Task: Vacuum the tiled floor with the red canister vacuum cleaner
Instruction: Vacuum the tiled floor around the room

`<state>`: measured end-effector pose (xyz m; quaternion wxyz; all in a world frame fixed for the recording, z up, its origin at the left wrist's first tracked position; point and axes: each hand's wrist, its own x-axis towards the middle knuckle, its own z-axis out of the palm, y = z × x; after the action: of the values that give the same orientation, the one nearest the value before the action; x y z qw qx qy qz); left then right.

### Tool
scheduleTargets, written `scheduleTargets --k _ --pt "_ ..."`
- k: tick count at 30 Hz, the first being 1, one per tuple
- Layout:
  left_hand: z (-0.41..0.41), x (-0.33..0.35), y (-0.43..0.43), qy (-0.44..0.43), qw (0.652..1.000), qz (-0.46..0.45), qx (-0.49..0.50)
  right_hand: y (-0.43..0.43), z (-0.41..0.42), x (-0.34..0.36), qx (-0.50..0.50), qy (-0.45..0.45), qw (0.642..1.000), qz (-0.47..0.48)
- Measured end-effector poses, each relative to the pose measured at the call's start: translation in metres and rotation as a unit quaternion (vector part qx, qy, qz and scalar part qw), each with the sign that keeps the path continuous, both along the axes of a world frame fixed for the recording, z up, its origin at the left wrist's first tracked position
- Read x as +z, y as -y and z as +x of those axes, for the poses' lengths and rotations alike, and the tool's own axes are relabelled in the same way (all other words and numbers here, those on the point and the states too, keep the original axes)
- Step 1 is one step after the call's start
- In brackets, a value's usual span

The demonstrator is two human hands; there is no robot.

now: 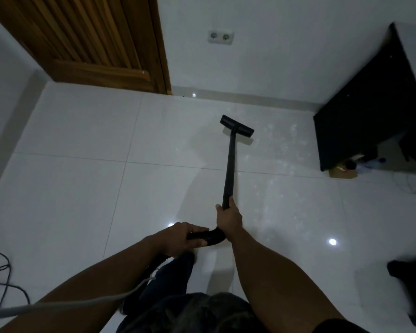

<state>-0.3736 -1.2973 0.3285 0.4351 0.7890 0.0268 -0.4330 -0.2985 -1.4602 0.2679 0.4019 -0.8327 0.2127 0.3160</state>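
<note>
right hand (228, 218) grips wand (229, 169) low end | left hand (186, 236) holds hose (211, 237) bend | floor head (237, 126) on floor (82, 188) ahead, near far wall | wand's long axis runs away from hands, right hand nearer | red canister not in view

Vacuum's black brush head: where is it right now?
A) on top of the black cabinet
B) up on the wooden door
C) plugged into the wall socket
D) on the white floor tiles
D: the brush head lies flat on the floor tiles, at the end of the wand that the right hand grips; the left hand holds the hose.
</note>
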Motion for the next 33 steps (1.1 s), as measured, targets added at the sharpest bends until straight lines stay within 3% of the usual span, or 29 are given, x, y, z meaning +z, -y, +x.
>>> scheduleTargets --k 6,10,18,27,33 --pt "-0.103 -0.012 0.047 0.012 0.999 0.021 -0.045 0.058 -0.105 0.002 -0.016 -0.015 1.0 0.009" --pt "-0.172 0.001 0.085 0.013 0.997 -0.01 -0.074 0.096 -0.189 0.001 -0.023 -0.035 0.999 0.002" --pt "-0.268 0.01 0.101 0.009 0.993 -0.002 -0.117 0.11 -0.307 -0.013 -0.069 -0.073 0.995 0.001" --pt "-0.366 0.016 0.053 0.023 0.985 0.01 -0.169 0.066 -0.421 -0.014 -0.088 -0.079 0.992 -0.038" --pt "-0.46 0.013 -0.001 0.03 0.972 0.02 -0.232 0.04 -0.531 -0.101 -0.108 -0.09 0.988 -0.065"
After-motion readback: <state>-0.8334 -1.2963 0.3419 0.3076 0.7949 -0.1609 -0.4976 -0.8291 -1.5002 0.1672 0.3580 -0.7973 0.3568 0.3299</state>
